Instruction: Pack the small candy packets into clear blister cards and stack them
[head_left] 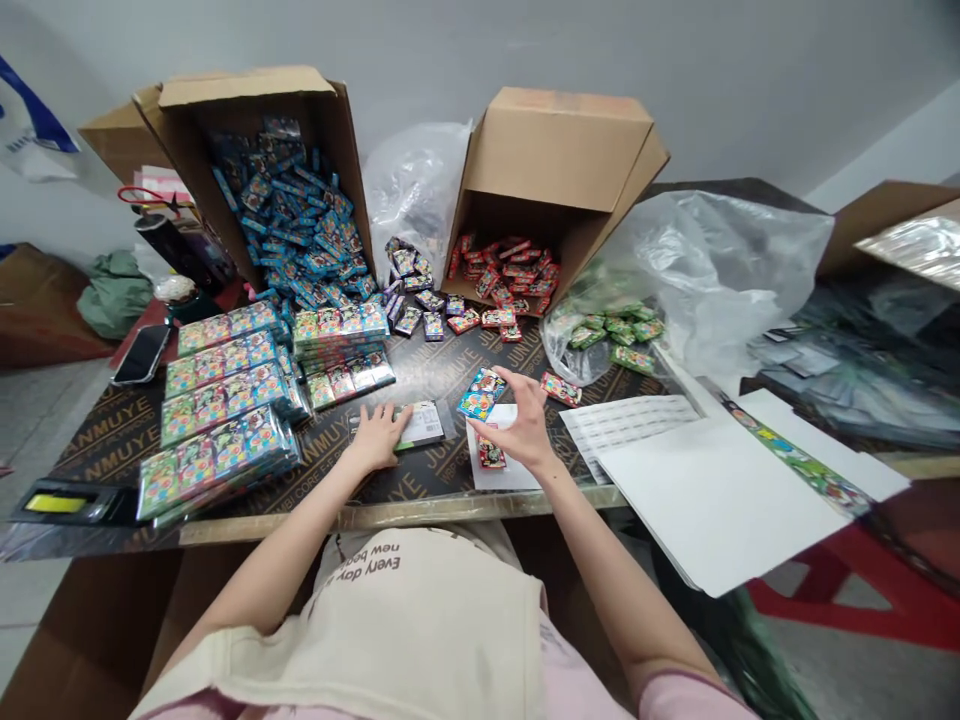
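Observation:
My left hand (381,436) lies with fingers spread on the left part of a flat pack (424,425) with a barcode. My right hand (521,425) grips a blue pack (481,393) between thumb and fingers, a little above the table. Below it, a red pack (491,450) lies on a white sheet (517,477), partly hidden by the thumb. Another red pack (561,389) rests to the right of my right fingers. Stacks of wrapped colourful packs (217,450) stand left of my left hand, with more stacks (349,378) just behind it.
Behind are a carton of blue packs (300,220), purple packs (433,325), a carton of red packs (562,150) and a clear bag (581,345) with green packs (631,357). White sheets (697,500) overhang the front edge at right. A phone (142,354) lies at left.

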